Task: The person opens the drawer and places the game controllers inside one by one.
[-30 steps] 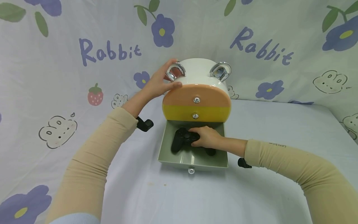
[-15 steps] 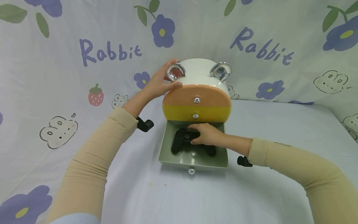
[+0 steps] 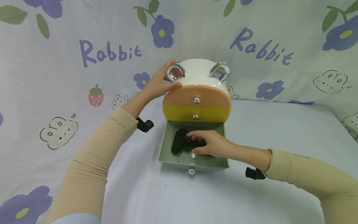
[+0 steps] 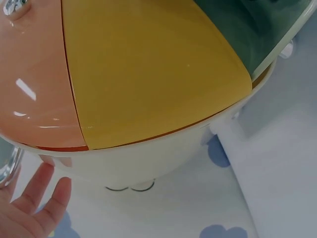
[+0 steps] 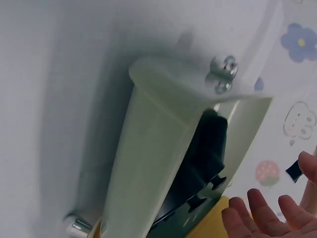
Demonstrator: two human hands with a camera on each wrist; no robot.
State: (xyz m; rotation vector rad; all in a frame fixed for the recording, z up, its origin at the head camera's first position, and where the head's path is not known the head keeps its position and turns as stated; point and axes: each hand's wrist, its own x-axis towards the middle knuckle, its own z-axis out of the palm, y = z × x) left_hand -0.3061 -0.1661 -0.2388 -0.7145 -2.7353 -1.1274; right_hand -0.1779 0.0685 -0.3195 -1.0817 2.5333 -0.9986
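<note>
A white, rounded drawer cabinet point(image 3: 197, 70) with two chrome ears stands upright in the head view. Its top drawer front point(image 3: 181, 96) is orange and its middle one point(image 3: 179, 112) yellow; both are closed. The green bottom drawer point(image 3: 173, 164) is pulled out, holding a black game controller point(image 3: 177, 143). My left hand point(image 3: 160, 83) rests at the cabinet's upper left beside the chrome ear point(image 3: 183, 67), thumb by the front edge, fingers extended. Over the controller hovers my right hand point(image 3: 214, 143), its fingers spread and apart from it in the right wrist view, covering part of it from above.
The cabinet stands on a pale cloth-covered table point(image 3: 145, 199), in front of a printed fabric backdrop point(image 3: 195, 37). A chrome knob point(image 3: 191, 171) sticks out from the drawer's front. Black camera mounts point(image 3: 255, 173) hang at both wrists.
My right hand has come off the controller and shifted right and toward me, its fingers opening. The controller stays in the drawer. My left hand has not moved.
</note>
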